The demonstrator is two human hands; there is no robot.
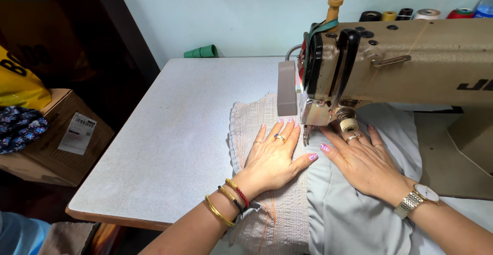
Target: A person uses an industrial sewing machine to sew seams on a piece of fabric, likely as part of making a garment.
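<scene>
Head view looks down on my two hands spread flat on cloth in front of the sewing machine, and I place everything else from that machine. My left hand lies open, palm down, fingers fanned out on the gathered, ribbed cloth, just to the left of the machine's needle area; it grips nothing, it only presses, which I judge keeps the puckered cloth stretched flat so it does not bunch. My right hand is open and flat as well, resting on the smooth pale grey fabric directly below the machine's head, fingertips close to the brass-coloured knob; it too holds nothing and only pins the fabric down. The thumbs nearly meet in front of the presser foot, so the join between the two cloths sits between my hands, lined up with the needle. Both cloths run from under the machine's head toward me and hang over the near edge of the table. Behind the machine, along the wall, stands a row of thread spools, kept within reach, and a green cone lies at the far edge of the table, left of the machine. Well to the left of the machine, off the table, sit a cardboard box and a yellow bag.
</scene>
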